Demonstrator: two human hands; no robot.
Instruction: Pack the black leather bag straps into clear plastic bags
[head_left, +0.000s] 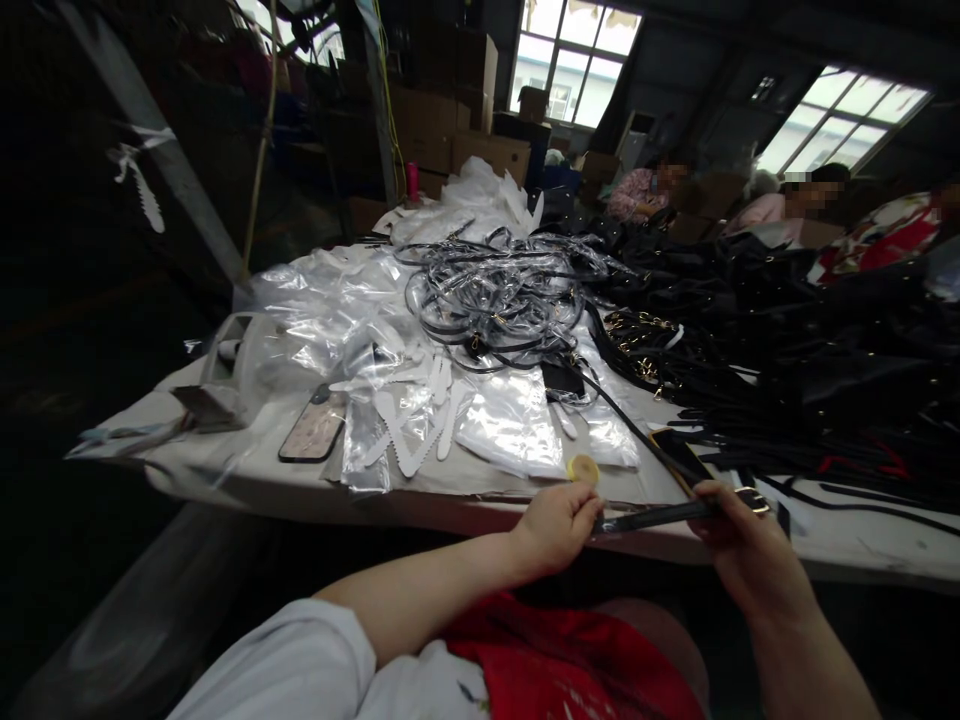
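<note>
A black strap [652, 517] with a metal buckle [752, 500] stretches between my two hands over the table's front edge. My left hand [559, 525] pinches one end, where some clear plastic shows. The fingers of my right hand [746, 540] close around the other end by the buckle. Just beyond my left hand lies a yellow tape roll [583, 470]. A longer black strap [619, 415] runs from the pile toward my right hand. Clear plastic bags [514, 425] lie flat in front of me, with white serrated plastic strips [412, 440] to their left.
Coiled black straps in plastic [495, 290] are heaped mid-table. Black bags and straps [862, 350] cover the right side. A phone [313, 425] and a tape dispenser [236, 365] sit at the left. A metal post [157, 140] slants up there. Several people [637, 195] sit across the table.
</note>
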